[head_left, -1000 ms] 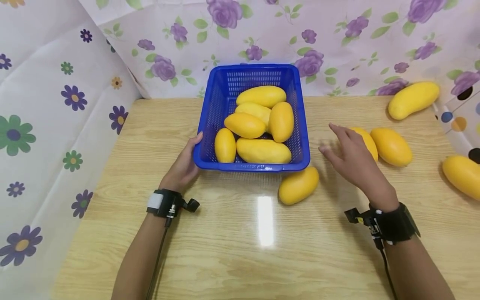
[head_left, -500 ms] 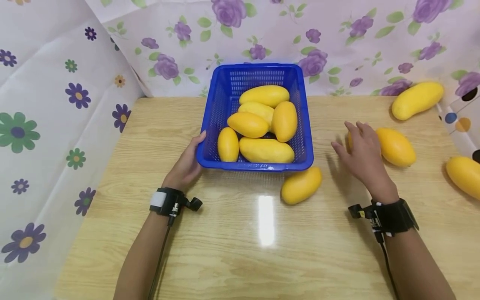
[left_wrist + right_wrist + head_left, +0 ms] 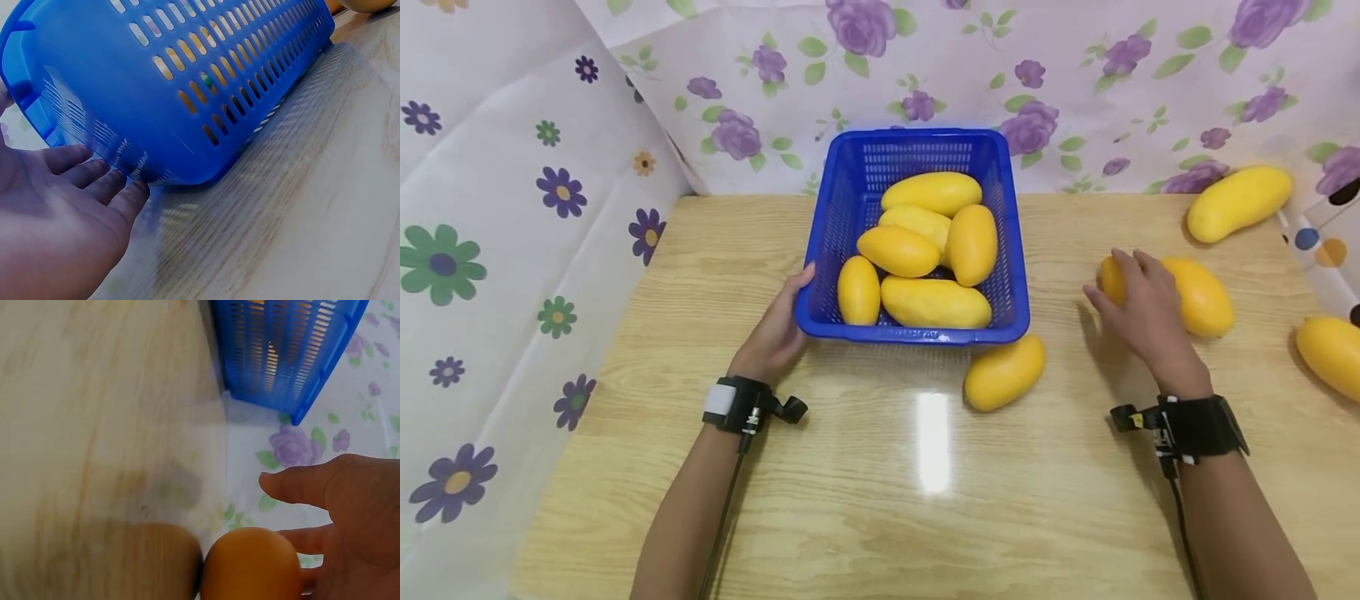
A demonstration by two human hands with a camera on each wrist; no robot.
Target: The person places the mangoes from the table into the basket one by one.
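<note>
A blue plastic basket with slotted walls stands on the table and holds several yellow mangoes. At its left side my left hand holds it, thumb at the rim and fingertips against the outer wall. My right hand is over a mango right of the basket and partly covers it. In the right wrist view the thumb stands apart from that mango, with other fingers behind it; whether they touch it is hard to tell. Another mango lies just right of this hand.
One mango lies by the basket's front right corner. A long mango lies at the back right, and another at the right edge. Flower-printed sheets rise behind and left of the wooden table.
My right hand has moved right, away from the basket, and come over the nearer of two mangoes lying together. The left hand keeps its place at the basket.
</note>
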